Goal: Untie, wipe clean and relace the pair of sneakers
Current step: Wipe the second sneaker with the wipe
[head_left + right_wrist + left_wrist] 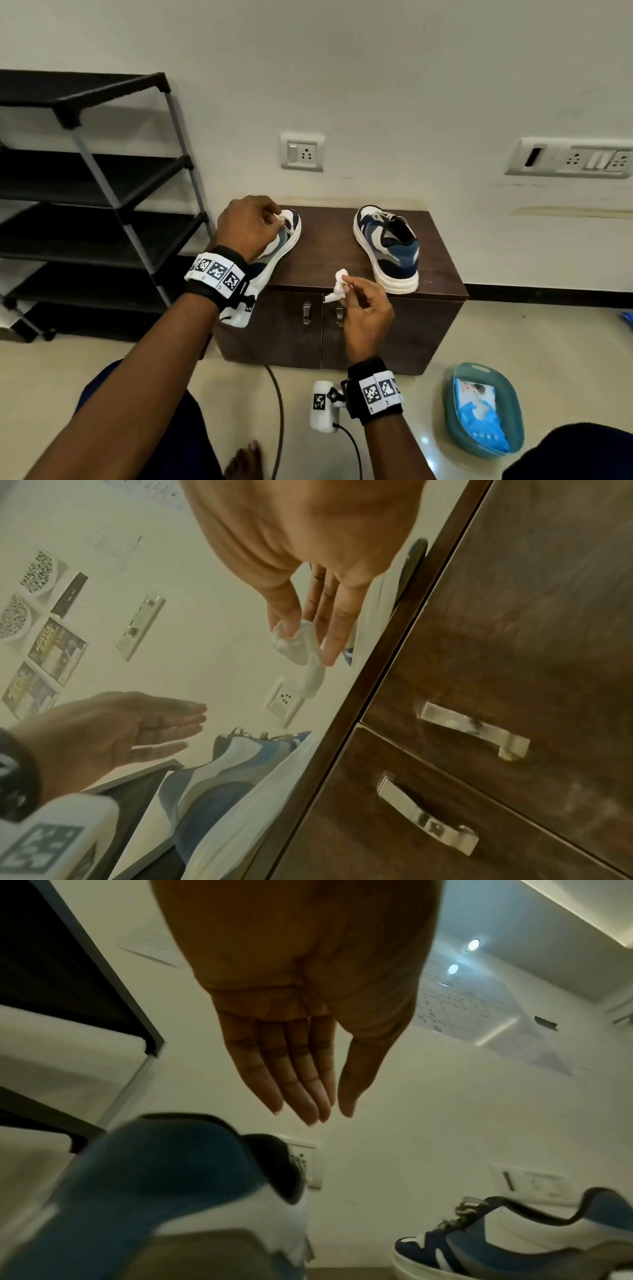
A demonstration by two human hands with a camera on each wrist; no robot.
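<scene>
Head view: right hand (368, 308) pinches a wipe (339, 282); my open left hand (246, 226) could knock the overhanging sneaker (286, 240) off the cabinet (325, 253).

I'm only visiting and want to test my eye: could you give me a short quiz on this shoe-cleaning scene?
1. True or false: the right hand pinches a crumpled white wipe.
2. The pack of wipes lies in: A the teal basin; B a drawer; C a shoe box.
3. How many sneakers stand on the brown cabinet?
Key: 1 true; 2 A; 3 two.
</scene>
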